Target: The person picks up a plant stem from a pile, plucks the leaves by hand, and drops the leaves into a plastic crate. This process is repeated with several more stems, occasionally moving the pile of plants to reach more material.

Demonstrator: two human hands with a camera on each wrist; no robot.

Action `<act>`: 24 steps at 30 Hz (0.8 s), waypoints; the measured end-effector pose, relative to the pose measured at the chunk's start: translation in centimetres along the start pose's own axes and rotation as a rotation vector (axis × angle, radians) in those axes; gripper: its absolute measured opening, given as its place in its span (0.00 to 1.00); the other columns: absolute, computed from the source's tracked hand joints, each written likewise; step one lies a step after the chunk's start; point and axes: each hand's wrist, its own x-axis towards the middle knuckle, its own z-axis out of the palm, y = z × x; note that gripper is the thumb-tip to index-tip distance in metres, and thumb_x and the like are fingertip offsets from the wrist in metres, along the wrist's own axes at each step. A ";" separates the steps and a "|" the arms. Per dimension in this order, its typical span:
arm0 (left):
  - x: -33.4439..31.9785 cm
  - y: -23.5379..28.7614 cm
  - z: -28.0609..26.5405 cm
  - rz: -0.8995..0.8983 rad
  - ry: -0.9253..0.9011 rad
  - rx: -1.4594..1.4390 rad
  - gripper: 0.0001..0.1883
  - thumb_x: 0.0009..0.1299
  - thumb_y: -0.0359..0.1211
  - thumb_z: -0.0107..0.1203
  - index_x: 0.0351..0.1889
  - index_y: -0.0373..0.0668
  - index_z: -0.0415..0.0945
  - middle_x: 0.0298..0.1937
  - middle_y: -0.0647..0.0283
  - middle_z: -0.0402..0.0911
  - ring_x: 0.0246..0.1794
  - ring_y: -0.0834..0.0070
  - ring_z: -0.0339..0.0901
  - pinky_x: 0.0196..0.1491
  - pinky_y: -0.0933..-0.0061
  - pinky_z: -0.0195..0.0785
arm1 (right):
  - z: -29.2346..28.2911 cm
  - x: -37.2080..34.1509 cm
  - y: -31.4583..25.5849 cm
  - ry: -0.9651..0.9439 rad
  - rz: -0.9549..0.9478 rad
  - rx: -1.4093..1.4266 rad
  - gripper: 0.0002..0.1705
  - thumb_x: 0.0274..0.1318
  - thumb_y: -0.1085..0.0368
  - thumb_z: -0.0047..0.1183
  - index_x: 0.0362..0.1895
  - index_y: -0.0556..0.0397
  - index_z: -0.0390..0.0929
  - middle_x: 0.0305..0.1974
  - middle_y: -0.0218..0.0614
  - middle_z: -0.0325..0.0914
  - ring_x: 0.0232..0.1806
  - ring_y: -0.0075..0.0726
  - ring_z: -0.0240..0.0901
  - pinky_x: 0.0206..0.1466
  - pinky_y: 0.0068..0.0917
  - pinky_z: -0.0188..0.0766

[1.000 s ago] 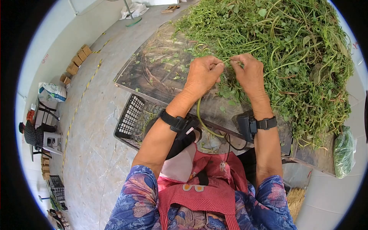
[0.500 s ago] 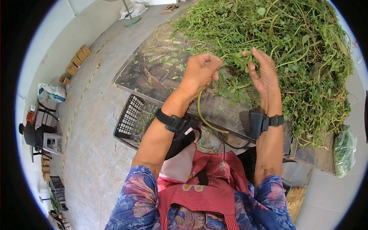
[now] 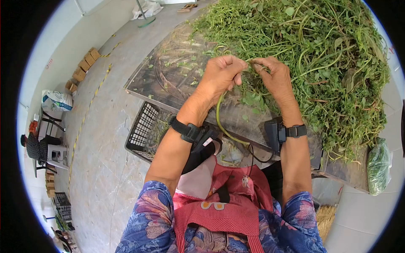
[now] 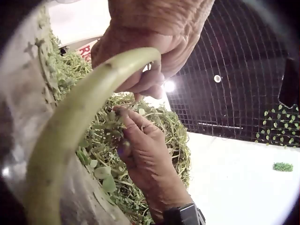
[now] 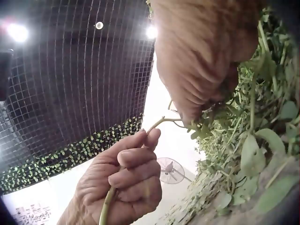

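A long green stem (image 3: 219,122) runs through the left hand (image 3: 221,75) and hangs below it; in the right wrist view the left hand (image 5: 124,180) has its fingers curled round the stem (image 5: 107,206). The stem's thin upper end rises past the left thumb toward the right hand (image 5: 206,61). The right hand (image 3: 275,80) pinches leafy green bits at that thin end, fingertips close to the left ones. In the left wrist view the thick stem (image 4: 70,117) crosses in front, below the left hand (image 4: 150,37), with the right hand (image 4: 150,164) beyond.
A big heap of leafy stems (image 3: 312,55) covers much of the dark table (image 3: 168,84). A black crate (image 3: 143,133) stands beneath the table's left edge. A bagged green bundle (image 3: 379,166) is at the right. Another person (image 3: 36,145) sits far left.
The right hand moved away to the right with leafy bits, then came back beside the left hand. The left hand stayed almost in place, still holding the stem.
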 end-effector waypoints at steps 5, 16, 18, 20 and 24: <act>-0.2 0.6 0.0 0.015 -0.046 -0.002 0.09 0.67 0.34 0.53 0.35 0.36 0.76 0.17 0.70 0.73 0.12 0.89 0.61 0.14 0.88 0.51 | 0.4 0.1 0.2 0.069 0.036 0.128 0.08 0.50 0.67 0.55 0.35 0.55 0.80 0.26 0.42 0.75 0.23 0.36 0.70 0.29 0.30 0.66; -0.9 2.2 -2.4 -0.034 -0.052 -0.183 0.12 0.71 0.35 0.47 0.34 0.35 0.75 0.18 0.68 0.74 0.07 0.90 0.56 0.10 0.90 0.46 | -4.3 0.4 0.3 0.355 0.704 1.249 0.09 0.60 0.63 0.44 0.36 0.54 0.73 0.25 0.26 0.70 0.14 0.19 0.55 0.15 0.11 0.51; -0.6 1.8 -2.5 -0.048 -0.065 -0.218 0.12 0.71 0.35 0.48 0.34 0.35 0.75 0.17 0.68 0.74 0.07 0.90 0.57 0.09 0.90 0.46 | -4.2 0.5 -0.3 0.332 0.706 1.429 0.09 0.61 0.61 0.46 0.32 0.51 0.69 0.27 0.30 0.72 0.16 0.17 0.58 0.13 0.10 0.50; -0.7 1.6 -2.3 -0.064 -0.068 -0.199 0.12 0.71 0.35 0.48 0.34 0.35 0.75 0.17 0.68 0.73 0.07 0.90 0.57 0.09 0.89 0.46 | -3.8 0.5 -0.7 0.285 0.670 1.372 0.10 0.61 0.58 0.47 0.31 0.51 0.69 0.26 0.30 0.72 0.16 0.17 0.59 0.13 0.11 0.51; -0.7 1.2 -1.8 -0.096 -0.080 -0.144 0.12 0.70 0.36 0.49 0.35 0.35 0.76 0.15 0.68 0.73 0.07 0.89 0.56 0.10 0.89 0.45 | -2.7 0.7 -0.9 0.252 0.594 1.171 0.14 0.58 0.54 0.53 0.28 0.50 0.69 0.24 0.27 0.72 0.15 0.15 0.60 0.13 0.13 0.51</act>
